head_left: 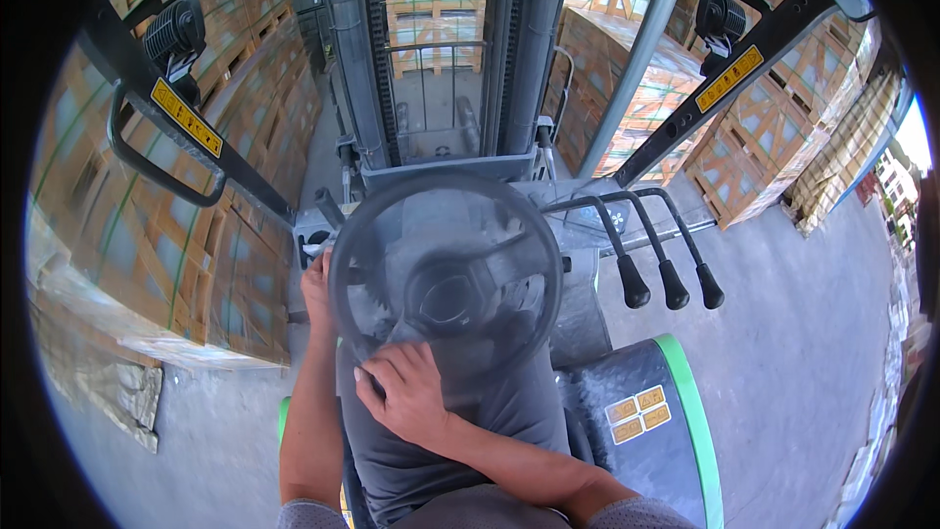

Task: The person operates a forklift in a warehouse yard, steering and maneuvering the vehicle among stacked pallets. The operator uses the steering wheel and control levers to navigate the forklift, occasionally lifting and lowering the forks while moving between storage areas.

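I am seated at a forklift. The black steering wheel (338, 279) in front of me is smeared by motion. My right hand (403, 394) reaches across my lap to its lower left rim, fingers curled against it. My left hand (317, 289) is just outside the wheel's left rim, next to a dark console pocket (311, 238) with something whitish at its edge. The left fingertips are hard to make out, so what they hold, if anything, is unclear. A short dark lever (329, 206) rises beyond that hand.
Three black-knobbed levers (674, 289) stand right of the wheel. Ahead is the mast (357, 59), with a wooden crate (437, 0) beyond it. Crates wrapped in film (235, 235) line the left side; more crates (759, 147) stand at the right. Grey floor (783, 353) stretches along the right.
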The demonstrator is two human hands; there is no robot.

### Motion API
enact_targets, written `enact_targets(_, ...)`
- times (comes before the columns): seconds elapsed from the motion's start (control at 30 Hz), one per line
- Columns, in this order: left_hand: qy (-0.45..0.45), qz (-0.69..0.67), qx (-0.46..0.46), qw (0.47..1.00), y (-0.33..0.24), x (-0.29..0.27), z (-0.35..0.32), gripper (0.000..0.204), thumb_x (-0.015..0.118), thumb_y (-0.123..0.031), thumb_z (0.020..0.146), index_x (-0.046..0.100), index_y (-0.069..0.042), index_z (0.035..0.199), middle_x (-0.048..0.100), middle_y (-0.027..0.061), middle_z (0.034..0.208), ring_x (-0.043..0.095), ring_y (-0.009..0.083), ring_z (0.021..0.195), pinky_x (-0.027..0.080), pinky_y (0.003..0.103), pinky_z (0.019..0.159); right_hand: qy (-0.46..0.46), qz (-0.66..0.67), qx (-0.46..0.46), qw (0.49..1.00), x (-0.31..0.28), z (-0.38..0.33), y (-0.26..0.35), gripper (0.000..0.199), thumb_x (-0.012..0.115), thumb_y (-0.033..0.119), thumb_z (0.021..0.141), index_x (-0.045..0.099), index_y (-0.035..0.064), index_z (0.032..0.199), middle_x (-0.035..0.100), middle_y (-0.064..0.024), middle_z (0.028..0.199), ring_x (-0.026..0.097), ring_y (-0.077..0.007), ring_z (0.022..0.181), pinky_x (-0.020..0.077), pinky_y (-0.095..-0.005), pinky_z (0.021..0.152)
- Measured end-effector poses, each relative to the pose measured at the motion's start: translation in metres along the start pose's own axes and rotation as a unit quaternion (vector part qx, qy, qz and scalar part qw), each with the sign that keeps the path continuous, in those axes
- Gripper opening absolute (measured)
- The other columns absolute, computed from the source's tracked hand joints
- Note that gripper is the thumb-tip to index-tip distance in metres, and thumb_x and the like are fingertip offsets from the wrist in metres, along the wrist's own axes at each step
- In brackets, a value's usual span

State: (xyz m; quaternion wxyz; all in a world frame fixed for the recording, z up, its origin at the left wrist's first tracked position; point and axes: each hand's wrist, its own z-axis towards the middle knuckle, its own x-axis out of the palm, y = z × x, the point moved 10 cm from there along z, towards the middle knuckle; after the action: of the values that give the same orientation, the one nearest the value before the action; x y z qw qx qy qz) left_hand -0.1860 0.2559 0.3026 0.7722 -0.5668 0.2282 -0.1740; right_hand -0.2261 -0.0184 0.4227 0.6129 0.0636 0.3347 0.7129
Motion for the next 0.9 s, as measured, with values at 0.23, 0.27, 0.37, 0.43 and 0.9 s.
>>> enact_targets(0.23, -0.002, -0.024, 0.019, 1.000, -0.012, 0.046, -0.003, 0.047, 0.058, -0.040, 0.106, 0.069, 0.003, 0.090, 0.059, 0.0044, 0.070, 0.049, 0.0114, 0.069, 0.045, 0.033, 0.062, -0.027, -0.037, -0.044, 0.998, 0.008, 0.075, -0.024, 0.016, 0.076, 0.008, 0.083, 0.063, 0.0059, 0.092, 0.058, -0.0093, 0.085, 0.058, -0.0303, 0.082, 0.0432, -0.0449, 0.079)
enact_targets(0.27, 0.016, -0.129, 0.010, 0.992, -0.011, 0.053, -0.005, 0.046, 0.056, -0.039, 0.107, 0.068, 0.002, 0.092, 0.061, 0.0061, 0.071, 0.051, 0.0117, 0.070, 0.047, 0.034, 0.064, -0.041, -0.040, -0.056, 0.997, 0.011, 0.090, -0.027, 0.016, 0.076, 0.008, 0.083, 0.063, 0.0057, 0.092, 0.058, -0.0097, 0.085, 0.058, -0.0304, 0.082, 0.0432, -0.0449, 0.079)
enact_targets(0.37, -0.001, -0.182, 0.008, 0.983, -0.007, 0.049, -0.002, 0.043, 0.055, -0.037, 0.107, 0.068, 0.002, 0.093, 0.065, 0.0073, 0.075, 0.054, 0.0125, 0.071, 0.048, 0.035, 0.064, -0.079, -0.033, -0.061, 0.994, 0.014, 0.120, -0.037, 0.015, 0.076, 0.008, 0.082, 0.063, 0.0051, 0.090, 0.059, -0.0106, 0.085, 0.058, -0.0309, 0.082, 0.0431, -0.0450, 0.078)
enact_targets(0.43, 0.012, -0.157, 0.001, 0.988, -0.004, 0.045, 0.000, 0.042, 0.054, -0.036, 0.107, 0.068, 0.002, 0.094, 0.066, 0.0076, 0.076, 0.055, 0.0129, 0.071, 0.048, 0.035, 0.064, -0.098, -0.026, -0.032, 0.994, 0.015, 0.127, -0.040, 0.015, 0.076, 0.008, 0.082, 0.063, 0.0049, 0.088, 0.059, -0.0111, 0.084, 0.058, -0.0314, 0.082, 0.0430, -0.0453, 0.078)
enact_targets(0.9, 0.016, -0.081, -0.015, 0.997, 0.000, 0.016, 0.024, 0.037, 0.059, -0.033, 0.108, 0.071, -0.001, 0.094, 0.064, -0.0033, 0.077, 0.051, 0.0059, 0.070, 0.042, 0.027, 0.059, -0.180, -0.079, -0.039, 0.980, -0.012, 0.188, -0.049, 0.014, 0.075, 0.008, 0.083, 0.062, 0.0071, 0.086, 0.062, -0.0083, 0.083, 0.060, -0.0298, 0.076, 0.0420, -0.0434, 0.075)
